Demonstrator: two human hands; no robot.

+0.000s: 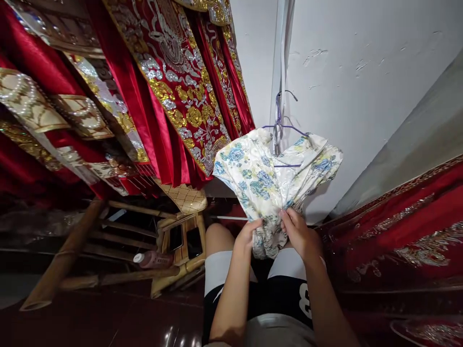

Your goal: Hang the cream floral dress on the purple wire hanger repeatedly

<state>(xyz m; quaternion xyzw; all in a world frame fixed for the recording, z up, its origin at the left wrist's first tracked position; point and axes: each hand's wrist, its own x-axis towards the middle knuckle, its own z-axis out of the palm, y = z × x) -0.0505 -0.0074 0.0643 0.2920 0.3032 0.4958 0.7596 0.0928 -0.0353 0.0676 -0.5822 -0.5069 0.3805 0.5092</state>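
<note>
A white dress [258, 178] with blue and yellow flowers hangs in front of me on a thin purple hanger [285, 126]. Its hook end stands free beside pale strips on the wall. My left hand [249, 230] is closed on the gathered cloth at the garment's left side, low down. On the other side, my right hand [294, 226] pinches the fabric with the thumb on top. Between the two hands the cloth bunches into folds above my lap, so the lower part of the garment is hidden.
Red embroidered costumes [191, 96] with gold and silver sequins hang at the left. Below them are a bamboo chair [188, 226] and a bottle [154, 259] with a white cap. Red sequined cloth [405, 231] lies along the right. A white wall [347, 62] rises behind.
</note>
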